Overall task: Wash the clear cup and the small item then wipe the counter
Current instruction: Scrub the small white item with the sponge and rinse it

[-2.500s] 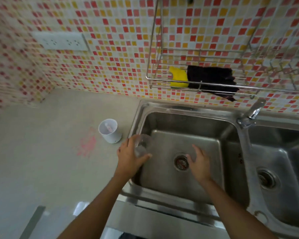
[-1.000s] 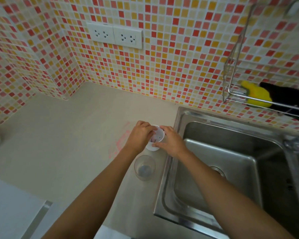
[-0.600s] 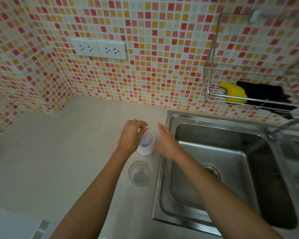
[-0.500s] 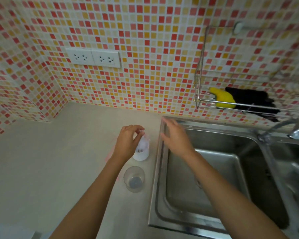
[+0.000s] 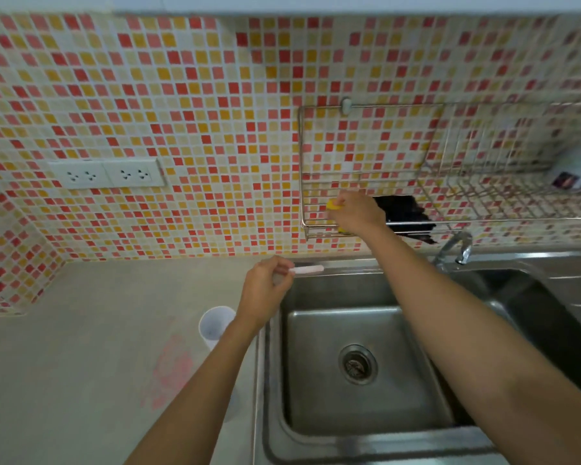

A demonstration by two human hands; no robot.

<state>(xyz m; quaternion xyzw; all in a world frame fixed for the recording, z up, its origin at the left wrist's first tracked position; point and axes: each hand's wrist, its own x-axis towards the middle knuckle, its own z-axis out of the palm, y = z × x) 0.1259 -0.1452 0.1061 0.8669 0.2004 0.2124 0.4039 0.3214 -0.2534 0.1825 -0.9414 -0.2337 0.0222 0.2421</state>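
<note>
Left hand (image 5: 264, 290) raised over the back-left corner of the sink (image 5: 356, 427); grip pinched narrow on a small white stick-like item (image 5: 307, 269), held roughly level and pointing right above the sink rim. Right hand (image 5: 356, 213) up inside the wire rack (image 5: 450, 223) on the tiled wall, grip closed around a yellow sponge (image 5: 332, 204). Dark cloth (image 5: 405, 214) just right of that hand, in the same rack. White cup (image 5: 215, 325) upright on the bench (image 5: 81, 364), just left of the sink, partly hidden by the left forearm. Clear cup not made out. Pink stain (image 5: 171, 370) on bench beside the white cup. Faucet (image 5: 453, 248) behind the sink.
</note>
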